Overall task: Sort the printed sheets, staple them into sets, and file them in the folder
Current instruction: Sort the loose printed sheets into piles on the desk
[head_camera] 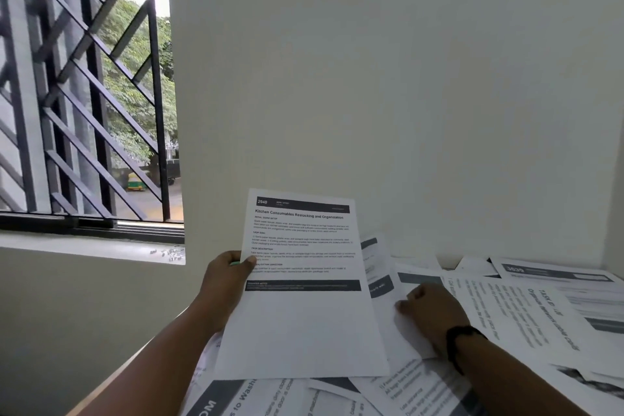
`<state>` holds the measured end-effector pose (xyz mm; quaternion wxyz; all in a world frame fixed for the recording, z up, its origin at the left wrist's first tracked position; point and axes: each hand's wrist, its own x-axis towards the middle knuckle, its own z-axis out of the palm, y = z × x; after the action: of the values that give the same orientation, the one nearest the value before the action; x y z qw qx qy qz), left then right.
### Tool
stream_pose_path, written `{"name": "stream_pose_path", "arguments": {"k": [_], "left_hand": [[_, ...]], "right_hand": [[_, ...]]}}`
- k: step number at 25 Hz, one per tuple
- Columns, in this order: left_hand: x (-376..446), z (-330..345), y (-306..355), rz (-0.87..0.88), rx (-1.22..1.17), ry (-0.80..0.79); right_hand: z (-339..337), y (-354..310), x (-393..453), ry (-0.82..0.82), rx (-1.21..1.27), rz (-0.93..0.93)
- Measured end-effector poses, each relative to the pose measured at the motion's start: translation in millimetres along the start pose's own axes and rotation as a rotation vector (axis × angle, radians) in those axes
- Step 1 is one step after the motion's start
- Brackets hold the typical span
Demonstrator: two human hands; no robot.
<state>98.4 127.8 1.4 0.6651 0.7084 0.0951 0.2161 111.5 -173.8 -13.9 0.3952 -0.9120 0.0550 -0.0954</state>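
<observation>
1. White printed sheets (pixel 526 317) lie spread and overlapping over the table (pixel 141 360), in the lower right part of the view; they reach up to the wall (pixel 371 78) behind.
2. One sheet, the sheet headed "Kitchen Consumables Restocking and Organization" (pixel 304 314), is held up above the others, tilted toward the camera. It carries the number 2940 in a dark bar at the top and a second dark bar near the middle; the lower half is blank.
3. The left hand (pixel 228 284) holds this sheet at its left edge. The thumb lies on the front of the paper and the other fingers are behind it, so the grip is closed on the sheet.
4. The right hand (pixel 430 309) rests on the spread sheets, just to the right of the raised sheet. Its fingers are bent and touch a white sheet (pixel 401 334) under it. I cannot tell if they pinch the paper or only press on it.
5. A black band (pixel 459 344) is on the right wrist.
6. On the left there is a window (pixel 84 88) with a dark metal grille; green trees show behind it.
7. Some small metal pieces (pixel 169 253) lie on the window sill (pixel 84 246); they are too small to identify.
8. No stapler and no folder show in this view.
</observation>
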Motion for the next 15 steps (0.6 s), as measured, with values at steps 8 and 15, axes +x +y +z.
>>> {"name": "stream_pose_path", "arguments": {"k": [8, 15], "left_hand": [[-1, -4, 1, -0.015, -0.023, 0.007], [3, -4, -2, -0.034, -0.068, 0.026]], "right_hand": [[-52, 7, 14, 0.551, 0.635, 0.015], [-89, -2, 0, 0.591, 1.000, 0.079]]}}
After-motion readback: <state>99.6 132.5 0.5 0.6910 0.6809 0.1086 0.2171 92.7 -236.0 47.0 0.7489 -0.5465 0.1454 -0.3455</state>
